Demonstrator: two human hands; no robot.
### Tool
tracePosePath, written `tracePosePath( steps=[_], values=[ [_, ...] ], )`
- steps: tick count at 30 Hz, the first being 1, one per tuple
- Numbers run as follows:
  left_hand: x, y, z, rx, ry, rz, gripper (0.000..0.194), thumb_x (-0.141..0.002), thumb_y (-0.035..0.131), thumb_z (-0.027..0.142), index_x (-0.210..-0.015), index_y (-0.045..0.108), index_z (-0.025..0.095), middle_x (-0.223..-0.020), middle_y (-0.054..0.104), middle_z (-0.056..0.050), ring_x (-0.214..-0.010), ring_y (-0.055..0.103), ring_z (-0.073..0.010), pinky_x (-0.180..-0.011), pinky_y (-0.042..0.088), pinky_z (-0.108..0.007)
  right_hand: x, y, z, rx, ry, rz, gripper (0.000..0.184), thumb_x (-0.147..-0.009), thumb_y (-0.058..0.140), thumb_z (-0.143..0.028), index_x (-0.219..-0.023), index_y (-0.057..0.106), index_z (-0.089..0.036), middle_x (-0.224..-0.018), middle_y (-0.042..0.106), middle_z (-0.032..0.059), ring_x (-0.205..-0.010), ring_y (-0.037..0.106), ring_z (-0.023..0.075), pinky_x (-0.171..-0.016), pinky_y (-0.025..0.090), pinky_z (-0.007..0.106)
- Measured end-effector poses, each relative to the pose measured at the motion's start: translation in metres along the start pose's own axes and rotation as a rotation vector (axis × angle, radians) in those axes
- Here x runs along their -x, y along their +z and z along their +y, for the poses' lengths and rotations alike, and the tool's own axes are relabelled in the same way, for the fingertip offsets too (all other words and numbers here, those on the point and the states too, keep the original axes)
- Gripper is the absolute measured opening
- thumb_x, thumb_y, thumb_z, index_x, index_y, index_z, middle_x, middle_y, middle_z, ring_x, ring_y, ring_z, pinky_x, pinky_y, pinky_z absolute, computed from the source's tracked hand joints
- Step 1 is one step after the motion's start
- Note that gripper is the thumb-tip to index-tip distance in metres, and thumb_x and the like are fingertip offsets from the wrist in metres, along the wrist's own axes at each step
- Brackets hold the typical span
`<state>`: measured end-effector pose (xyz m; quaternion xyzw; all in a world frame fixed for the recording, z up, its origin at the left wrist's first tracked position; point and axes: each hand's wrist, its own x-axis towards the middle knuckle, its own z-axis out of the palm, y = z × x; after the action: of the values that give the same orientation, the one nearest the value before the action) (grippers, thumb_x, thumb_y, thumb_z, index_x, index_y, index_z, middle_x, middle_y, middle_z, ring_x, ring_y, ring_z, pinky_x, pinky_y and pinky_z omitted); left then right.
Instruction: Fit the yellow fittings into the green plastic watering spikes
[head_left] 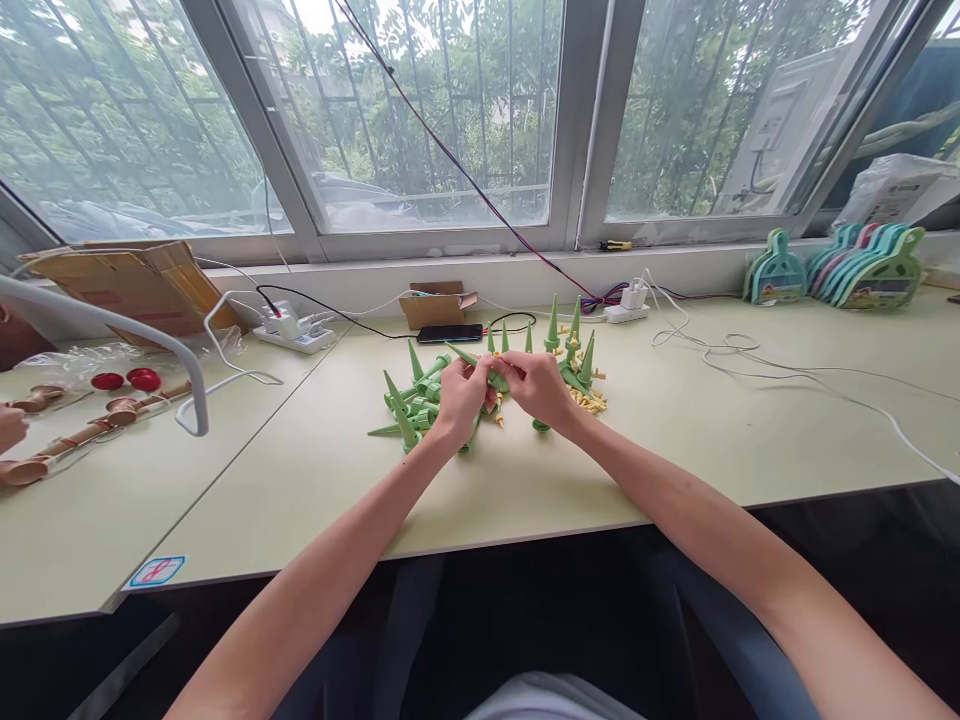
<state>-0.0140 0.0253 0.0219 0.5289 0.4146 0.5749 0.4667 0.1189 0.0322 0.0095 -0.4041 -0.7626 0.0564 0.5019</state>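
My left hand (459, 400) is closed around a green plastic cone (460, 353), whose pointed end sticks out to the left. My right hand (540, 388) meets it at the cone's other end, fingers pinched on a small yellow piece (496, 356), partly hidden by the fingertips. Beside my left hand lies a heap of green cones and cup-shaped parts (424, 393). Beyond my right hand, several green cones stand upright (553, 328), some with yellow pegs in their sides. Small yellow pegs (591, 402) lie in a pile at the right.
A phone (450, 334) and a small open cardboard box (433, 308) are behind the parts. Power strips (296, 338) and loose white cables (739, 345) lie on the table (675, 450). At the far left, another person's hand (10, 428) is near wooden kendama-like toys (124, 410).
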Motion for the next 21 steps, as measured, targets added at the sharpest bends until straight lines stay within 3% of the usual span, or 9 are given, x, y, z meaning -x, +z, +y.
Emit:
tracePosePath(
  steps=[9,21],
  values=[
    [-0.001,0.0002,0.0007,0.038,-0.024,-0.022,0.024,-0.08,0.067,0.035,-0.075,0.053,0.017,-0.053,0.047,0.006,-0.038,0.045,-0.0071,-0.037,0.036,-0.021,-0.0003,0.0,-0.0007,-0.006,0.024,0.028,0.04,-0.097,0.046,-0.039,-0.062,0.048,-0.019,-0.051,0.039,-0.0043,-0.052,0.025,0.0099,-0.053,0.026,0.024],
    [0.0001,-0.0009,0.0,0.012,0.071,-0.065,0.03,-0.079,0.07,0.043,-0.076,0.056,0.017,-0.055,0.049,0.005,-0.038,0.046,-0.007,-0.037,0.033,-0.021,-0.0033,-0.0036,-0.0058,-0.012,0.05,0.085,0.045,-0.095,0.046,-0.04,-0.056,0.037,-0.02,-0.049,0.034,-0.004,-0.051,0.025,0.0098,-0.051,0.024,0.026]
  ],
)
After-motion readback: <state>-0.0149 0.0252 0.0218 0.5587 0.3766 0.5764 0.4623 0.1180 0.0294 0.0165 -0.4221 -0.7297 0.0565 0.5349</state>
